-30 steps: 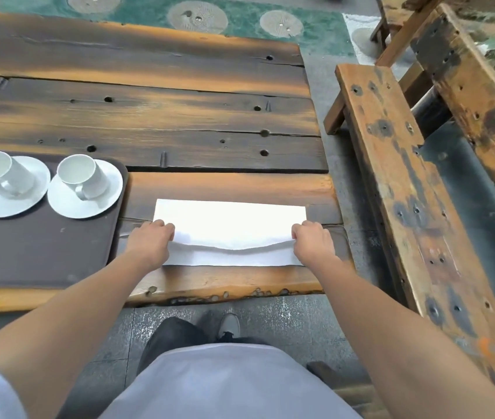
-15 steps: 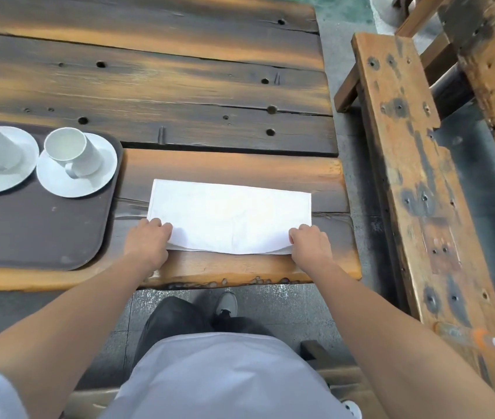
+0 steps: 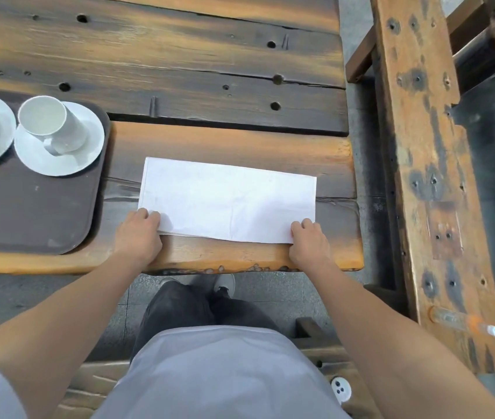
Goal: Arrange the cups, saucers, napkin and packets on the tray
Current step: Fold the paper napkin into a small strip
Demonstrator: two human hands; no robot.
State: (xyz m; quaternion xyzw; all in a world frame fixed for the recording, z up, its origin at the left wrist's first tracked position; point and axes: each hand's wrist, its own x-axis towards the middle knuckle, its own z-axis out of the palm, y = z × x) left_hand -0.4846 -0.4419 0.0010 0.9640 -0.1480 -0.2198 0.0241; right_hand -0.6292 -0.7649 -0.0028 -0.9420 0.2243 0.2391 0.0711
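Centre frame, left hand (image 3: pixel 138 234) and right hand (image 3: pixel 308 241) pinch the napkin (image 3: pixel 228 199) by its near corners; folding looks in hand, next it wants lifting left onto the tray (image 3: pixel 28 213)

Both arms extend forward and downward from the lower corners of the view, forearms bare, converging slightly toward the hands. The left hand (image 3: pixel 138 234) is palm down with its back facing up; its fingers (image 3: pixel 149 214) are curled over the near left corner of the napkin (image 3: pixel 228 201), thumb hidden. The right hand (image 3: pixel 308 241) takes the same posture, palm down, fingers (image 3: pixel 303 226) curled over the near right corner, thumb hidden. Both wrists are straight, in line with the forearms. The hands lie roughly level with each other and well apart, one at each end of the napkin's near edge
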